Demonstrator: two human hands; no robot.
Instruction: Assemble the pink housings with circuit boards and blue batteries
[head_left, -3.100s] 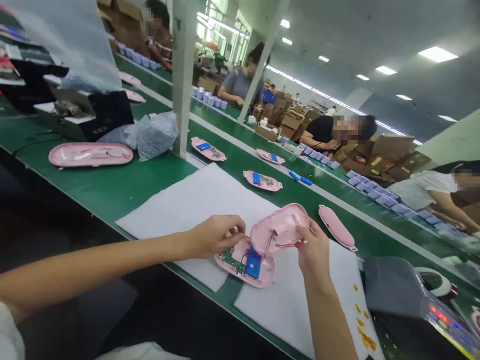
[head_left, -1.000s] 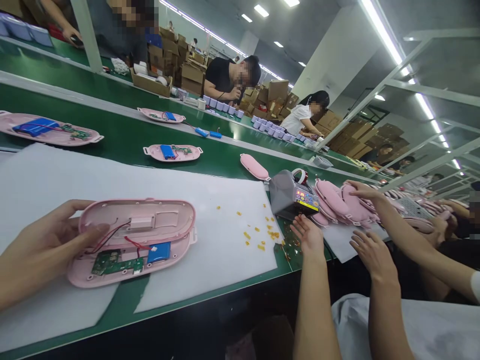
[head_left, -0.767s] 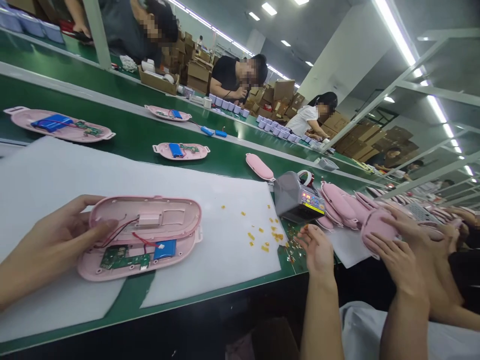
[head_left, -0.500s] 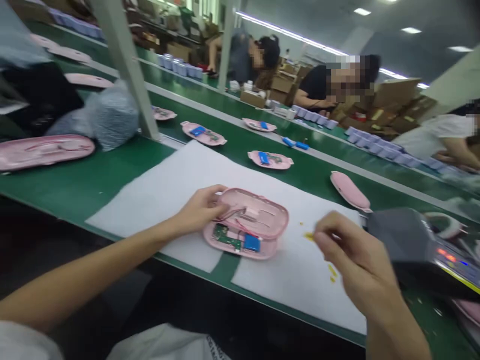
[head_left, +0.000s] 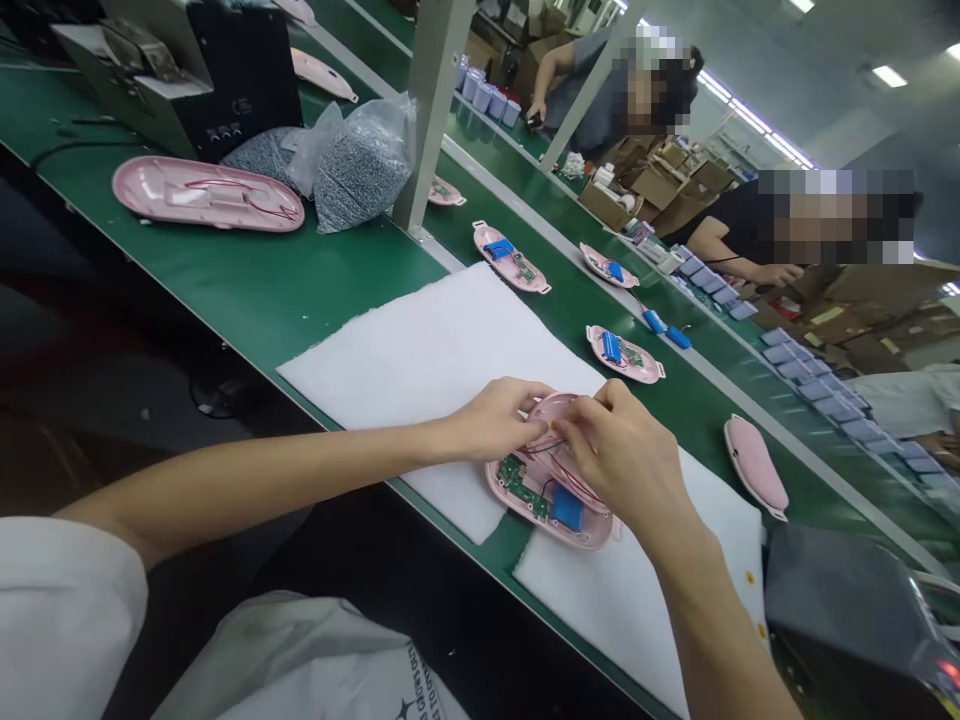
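My left hand (head_left: 504,420) grips the far left edge of a pink plastic shell half (head_left: 559,408), thumb on its inner face by thin red and dark wires. My right hand (head_left: 626,450) reaches over the same half from the right, thumb and finger pinched on a small yellow piece (head_left: 554,425), like tape, at the wires. Beneath lies the other shell half (head_left: 592,535), holding a green circuit board (head_left: 520,487) and a blue battery pack (head_left: 567,509). Both halves rest on a white foam sheet (head_left: 420,345).
Several pink shells with blue batteries, one a shell half (head_left: 626,354), lie beyond the sheet. A closed pink case (head_left: 756,465) and a dark machine (head_left: 847,590) are right. Left are a wired shell (head_left: 206,195), a bag (head_left: 367,160) and a post (head_left: 435,110). Co-workers sit opposite.
My right hand has moved left from the yellow bits on the sheet to the shell half in my left hand. The view has swung left and tilted.
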